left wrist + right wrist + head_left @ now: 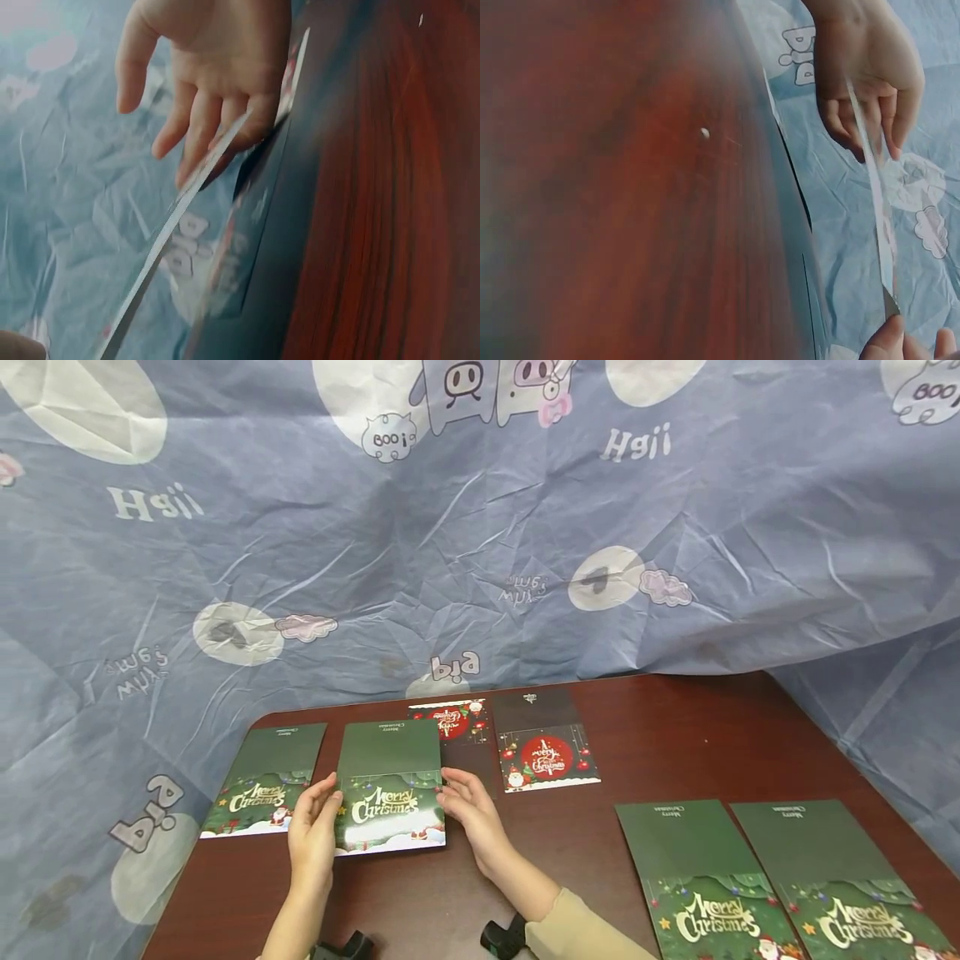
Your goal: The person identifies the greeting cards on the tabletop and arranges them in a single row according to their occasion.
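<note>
One unfolded green card [390, 802] is held between a person's two hands, raised over the left half of a dark reddish-brown table [577, 843]; the wrist views show it edge-on and tilted. Its far panel is plain dark green with small upside-down lettering; its near panel reads "Merry Christmas" in pale gold above a snowy border, with a bright glare across it.

The left hand [312, 827] supports the card's left edge, its fingers relaxed and parted. The right hand [474, 814] is at the right edge, likewise with loose, spread fingers. A beige sleeve [581, 931] covers the right forearm.

Around them lie more opened cards. A matching green card [264, 785] runs along the table's left edge. Near the far edge, a red-and-black card [467, 725] is partly hidden behind the held one; just right of it is a second red-and-black card [546, 760], its round red design upright. Toward the table's right edge, two further green cards [697, 843] lie side by side.

Beyond the far edge hangs a wrinkled blue-grey cloth [420, 543] printed with cartoon pigs and words.
</note>
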Tool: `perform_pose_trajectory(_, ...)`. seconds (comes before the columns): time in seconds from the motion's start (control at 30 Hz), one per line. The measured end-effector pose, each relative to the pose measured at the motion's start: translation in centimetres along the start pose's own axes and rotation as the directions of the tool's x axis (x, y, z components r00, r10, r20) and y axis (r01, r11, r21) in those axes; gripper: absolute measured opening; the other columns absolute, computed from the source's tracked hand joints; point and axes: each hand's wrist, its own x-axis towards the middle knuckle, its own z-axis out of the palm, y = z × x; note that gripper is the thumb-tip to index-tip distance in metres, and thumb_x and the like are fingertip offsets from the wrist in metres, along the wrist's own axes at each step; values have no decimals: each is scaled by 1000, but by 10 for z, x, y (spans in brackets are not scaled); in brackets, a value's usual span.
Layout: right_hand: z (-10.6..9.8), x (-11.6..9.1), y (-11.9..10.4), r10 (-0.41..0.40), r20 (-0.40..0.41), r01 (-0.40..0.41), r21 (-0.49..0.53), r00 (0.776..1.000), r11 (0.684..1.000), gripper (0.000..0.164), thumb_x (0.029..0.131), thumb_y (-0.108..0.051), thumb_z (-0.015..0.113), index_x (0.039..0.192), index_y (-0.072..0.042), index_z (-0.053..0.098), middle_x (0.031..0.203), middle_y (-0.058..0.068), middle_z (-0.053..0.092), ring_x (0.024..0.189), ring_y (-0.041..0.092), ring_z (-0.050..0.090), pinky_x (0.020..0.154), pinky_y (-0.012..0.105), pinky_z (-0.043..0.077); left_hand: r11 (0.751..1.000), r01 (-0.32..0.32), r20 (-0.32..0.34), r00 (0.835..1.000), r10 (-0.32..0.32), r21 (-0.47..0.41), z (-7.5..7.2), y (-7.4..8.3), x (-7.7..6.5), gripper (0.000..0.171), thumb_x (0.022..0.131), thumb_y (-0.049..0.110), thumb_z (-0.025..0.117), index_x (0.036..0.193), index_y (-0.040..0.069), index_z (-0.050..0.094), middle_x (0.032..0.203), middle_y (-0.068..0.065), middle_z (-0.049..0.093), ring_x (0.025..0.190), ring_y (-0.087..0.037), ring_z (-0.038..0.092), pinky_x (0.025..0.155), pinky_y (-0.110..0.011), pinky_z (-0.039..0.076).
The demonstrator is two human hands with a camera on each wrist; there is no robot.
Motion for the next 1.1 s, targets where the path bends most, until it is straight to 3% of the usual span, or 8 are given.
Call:
perform_pose_trajectory(0.13,9,11,6,32,6,-32,-22,999,999,48,91,-14,57,131,5,39,141,23,38,125,35,42,95,36,40,995,82,-22,996,-81,56,-10,-6,10,36,98,19,51,126,-2,49,129,-14,50,113,-10,46,95,-28,32)
perform_pose_trajectory(0.27,18,19,13,56,3,-56,-30,998,998,48,90,-14,57,130,6,40,140,26,38,125,36,42,97,42,40,987,124,-29,992,-121,100,-17,-12,16,37,99,22,49,126,-4,48,128,-14,48,111,-8,45,101,-35,29)
perform_pose_trajectory(0.5,30,30,19,65,39,-62,-61,997,996,51,90,-14,58,132,8,38,140,28,38,124,36,43,97,46,40,966,91,-6,996,-92,243,-26,-17,31,44,100,30,44,127,-5,48,128,-21,49,112,-22,43,94,-37,31)
perform_pose_trajectory(0.63,35,40,20,106,51,-100,-95,993,990,52,91,-16,57,133,7,38,141,26,37,125,35,43,97,46,41,958,96,-4,995,-98,270,-30,-23,41,47,100,32,42,128,-5,46,129,-22,48,114,-28,42,95,-41,31)
perform_pose_trajectory(0.8,42,52,23,163,30,-160,-88,986,983,53,90,-16,58,135,6,38,141,24,38,124,33,44,97,45,41,972,115,-101,990,-96,202,-32,-32,48,45,99,30,45,128,-5,46,122,-13,48,111,-21,43,93,-35,32)
perform_pose_trajectory(0.93,46,59,28,174,25,-173,-28,984,985,56,88,-15,60,135,7,37,141,26,36,126,35,41,101,45,38,996,54,-208,977,-37,77,-32,-36,52,36,98,20,49,122,-7,48,108,-6,49,97,-9,45,84,-23,34)
perform_pose_trajectory(1.1,49,63,33,154,41,-156,39,987,987,60,87,-14,60,136,9,34,142,27,32,129,35,36,106,44,32,1000,26,-222,975,-23,12,-34,-34,57,35,98,20,47,122,-6,46,110,-6,49,96,-7,48,87,-22,34)
